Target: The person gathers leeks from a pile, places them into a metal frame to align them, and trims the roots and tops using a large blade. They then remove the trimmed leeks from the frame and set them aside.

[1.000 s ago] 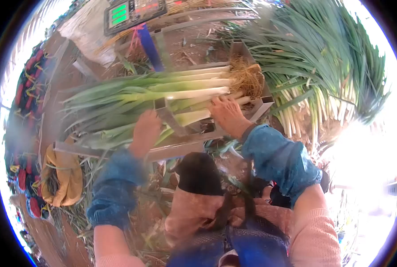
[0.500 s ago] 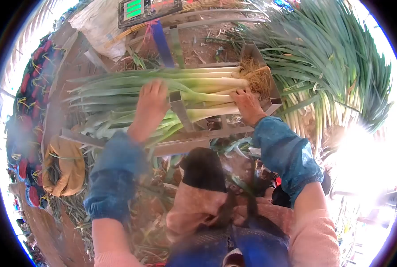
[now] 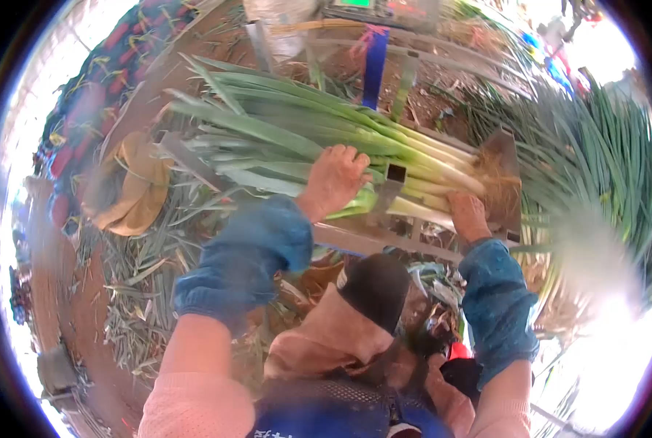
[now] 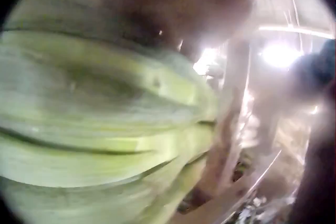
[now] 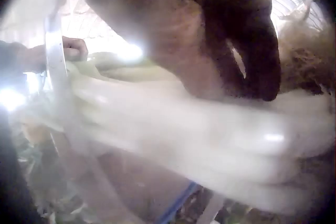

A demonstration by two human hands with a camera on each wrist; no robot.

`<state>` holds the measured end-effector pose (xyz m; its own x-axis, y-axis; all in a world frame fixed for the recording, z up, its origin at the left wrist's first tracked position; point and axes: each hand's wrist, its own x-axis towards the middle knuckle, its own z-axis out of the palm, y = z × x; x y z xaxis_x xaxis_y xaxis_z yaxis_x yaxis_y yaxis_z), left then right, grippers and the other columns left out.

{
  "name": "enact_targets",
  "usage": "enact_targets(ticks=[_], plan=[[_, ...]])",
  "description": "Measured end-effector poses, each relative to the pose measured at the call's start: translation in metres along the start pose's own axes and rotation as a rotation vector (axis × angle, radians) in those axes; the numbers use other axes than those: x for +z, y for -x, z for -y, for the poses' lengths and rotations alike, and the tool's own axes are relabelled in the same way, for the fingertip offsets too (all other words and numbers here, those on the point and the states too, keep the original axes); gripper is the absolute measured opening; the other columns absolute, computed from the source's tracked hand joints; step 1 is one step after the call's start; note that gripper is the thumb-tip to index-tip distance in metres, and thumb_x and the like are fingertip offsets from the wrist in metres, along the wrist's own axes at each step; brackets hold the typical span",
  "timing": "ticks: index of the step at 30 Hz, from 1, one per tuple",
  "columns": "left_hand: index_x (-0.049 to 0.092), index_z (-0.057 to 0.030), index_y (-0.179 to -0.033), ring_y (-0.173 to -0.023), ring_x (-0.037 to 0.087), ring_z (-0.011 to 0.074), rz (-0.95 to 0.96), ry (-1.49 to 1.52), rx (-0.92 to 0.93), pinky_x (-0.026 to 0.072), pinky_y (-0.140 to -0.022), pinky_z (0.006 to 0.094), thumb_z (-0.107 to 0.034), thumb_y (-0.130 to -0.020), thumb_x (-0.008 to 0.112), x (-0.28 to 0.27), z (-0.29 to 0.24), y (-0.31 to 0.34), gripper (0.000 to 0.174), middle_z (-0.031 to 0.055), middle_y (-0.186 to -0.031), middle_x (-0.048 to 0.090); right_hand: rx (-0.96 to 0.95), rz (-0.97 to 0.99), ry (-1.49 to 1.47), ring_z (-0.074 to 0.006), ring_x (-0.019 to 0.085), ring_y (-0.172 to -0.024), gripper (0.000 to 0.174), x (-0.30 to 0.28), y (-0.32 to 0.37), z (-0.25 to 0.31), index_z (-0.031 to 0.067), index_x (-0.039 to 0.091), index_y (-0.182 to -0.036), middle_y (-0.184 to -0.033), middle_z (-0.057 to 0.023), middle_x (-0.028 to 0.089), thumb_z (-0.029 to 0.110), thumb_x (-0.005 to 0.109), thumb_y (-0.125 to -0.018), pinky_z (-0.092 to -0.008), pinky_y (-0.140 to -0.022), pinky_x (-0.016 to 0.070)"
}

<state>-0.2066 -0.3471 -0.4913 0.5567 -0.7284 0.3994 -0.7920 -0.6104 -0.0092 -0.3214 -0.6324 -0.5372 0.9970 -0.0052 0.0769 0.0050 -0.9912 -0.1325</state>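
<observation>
A bundle of leeks (image 3: 384, 139) lies across a metal frame (image 3: 355, 237), green leaves to the left and roots (image 3: 503, 179) at the right end. My left hand (image 3: 338, 179), fingers curled, grips the leaves just left of a short upright post (image 3: 390, 191). In the left wrist view broad, pale green leaf bases (image 4: 105, 124) run close under that hand. My right hand (image 3: 468, 212) holds the white stalks near the roots, its fingers bent down over them. The right wrist view shows its fingertips on the white stalks (image 5: 178, 124).
A large pile of leeks (image 3: 596, 153) lies beyond the frame's right end. A blue upright (image 3: 374, 69) with a pink tie stands behind the bundle. A scale display (image 3: 355, 3) is at the top edge. Leaf scraps (image 3: 140, 292) and a tan bag (image 3: 140, 186) lie at left.
The head view has swung left, so the frame appears farther right. My left hand has moved from the near edge up onto the leaves by the post. My right hand stays by the root end.
</observation>
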Motion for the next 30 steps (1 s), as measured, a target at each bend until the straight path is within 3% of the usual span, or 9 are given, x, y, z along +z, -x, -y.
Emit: enact_targets(ticks=[11, 15, 18, 20, 22, 25, 27, 28, 30], plan=[[0.060, -0.0097, -0.076, -0.081, 0.053, 0.0232, -0.145, -0.008, -0.126, 0.0451, -0.074, 0.0345, -0.026, -0.080, 0.058, 0.040, 0.013, -0.002, 0.016, 0.0057, -0.074, 0.058, 0.091, 0.148, -0.058, -0.0330, 0.053, -0.097, 0.021, -0.016, -0.025, 0.071, 0.0103, 0.056, -0.101, -0.101, -0.0152, 0.055, 0.024, 0.054, -0.086, -0.0443, -0.079, 0.0448], [0.059, -0.0068, -0.078, -0.084, 0.054, 0.0243, -0.146, 0.038, -0.104, 0.0448, -0.076, 0.0363, -0.019, -0.079, 0.059, 0.028, 0.012, 0.003, 0.012, 0.0063, -0.082, 0.059, -0.075, -0.126, -0.127, -0.0316, 0.051, -0.103, 0.029, 0.000, -0.028, 0.082, 0.0143, 0.057, -0.112, -0.110, -0.0134, 0.054, 0.029, 0.054, -0.087, -0.0459, -0.083, 0.0428], [0.060, -0.0031, -0.088, -0.090, 0.054, 0.0284, -0.467, 0.331, -0.113, 0.0439, -0.084, 0.0374, -0.009, -0.080, 0.058, -0.001, -0.009, 0.029, 0.011, 0.0114, -0.089, 0.058, -0.077, -0.177, -0.066, -0.0327, 0.048, -0.106, 0.032, 0.024, -0.028, 0.087, 0.0159, 0.058, -0.114, -0.116, -0.0138, 0.053, 0.031, 0.055, -0.086, -0.0481, -0.087, 0.0403], [0.056, -0.0002, -0.096, -0.092, 0.054, 0.0230, -0.428, 0.411, -0.231, 0.0437, -0.082, 0.0366, -0.005, -0.077, 0.062, -0.031, -0.025, 0.073, 0.020, 0.0088, -0.096, 0.057, -0.081, -0.153, -0.125, -0.0325, 0.048, -0.107, 0.031, 0.021, -0.024, 0.089, 0.0154, 0.058, -0.113, -0.117, -0.0134, 0.052, 0.029, 0.055, -0.086, -0.0481, -0.088, 0.0398], [0.053, -0.0008, -0.105, -0.092, 0.054, 0.0202, -0.316, 1.073, -0.744, 0.0437, -0.080, 0.0357, -0.005, -0.085, 0.055, -0.024, -0.037, 0.136, 0.021, 0.0094, -0.098, 0.057, -0.091, -0.171, -0.116, -0.0318, 0.048, -0.107, 0.027, 0.029, -0.027, 0.083, 0.0143, 0.058, -0.110, -0.115, -0.0114, 0.052, 0.026, 0.054, -0.086, -0.0486, -0.087, 0.0394], [0.043, -0.0036, -0.129, -0.102, 0.054, 0.0270, -0.399, 1.728, -1.479, 0.0442, -0.090, 0.0375, -0.023, -0.090, 0.055, 0.024, -0.014, 0.201, 0.045, 0.0120, -0.120, 0.052, -0.063, -0.168, -0.163, -0.0334, 0.047, -0.107, 0.025, 0.020, -0.027, 0.091, 0.0130, 0.059, -0.107, -0.114, -0.0118, 0.051, 0.024, 0.055, -0.085, -0.0499, -0.086, 0.0389], [0.039, -0.0045, -0.132, -0.099, 0.055, 0.0281, -0.725, 1.637, -1.462, 0.0467, -0.086, 0.0397, -0.044, -0.090, 0.050, 0.043, 0.019, 0.188, 0.059, 0.0155, -0.117, 0.053, -0.073, -0.170, -0.136, -0.0348, 0.046, -0.107, 0.024, 0.025, -0.028, 0.088, 0.0123, 0.059, -0.105, -0.114, -0.0125, 0.051, 0.024, 0.055, -0.085, -0.0503, -0.086, 0.0390], [0.034, -0.0041, -0.135, -0.106, 0.052, 0.0310, -0.646, 0.915, -0.848, 0.0460, -0.088, 0.0429, -0.059, -0.086, 0.047, 0.077, 0.043, 0.208, 0.075, 0.0192, -0.123, 0.048, -0.076, -0.171, -0.118, -0.0354, 0.046, -0.108, 0.024, 0.028, -0.028, 0.086, 0.0119, 0.059, -0.104, -0.114, -0.0128, 0.051, 0.024, 0.055, -0.085, -0.0505, -0.086, 0.0390], [0.031, 0.0059, -0.131, -0.110, 0.049, 0.0320, -0.638, 0.833, -1.403, 0.0394, -0.093, 0.0410, -0.049, -0.086, 0.053, 0.041, 0.071, 0.145, 0.074, 0.0247, -0.124, 0.044, -0.071, -0.151, -0.083, -0.0361, 0.047, -0.105, 0.023, 0.031, -0.027, 0.082, 0.0107, 0.059, -0.102, -0.113, -0.0129, 0.051, 0.024, 0.056, -0.084, -0.0505, -0.085, 0.0395]])
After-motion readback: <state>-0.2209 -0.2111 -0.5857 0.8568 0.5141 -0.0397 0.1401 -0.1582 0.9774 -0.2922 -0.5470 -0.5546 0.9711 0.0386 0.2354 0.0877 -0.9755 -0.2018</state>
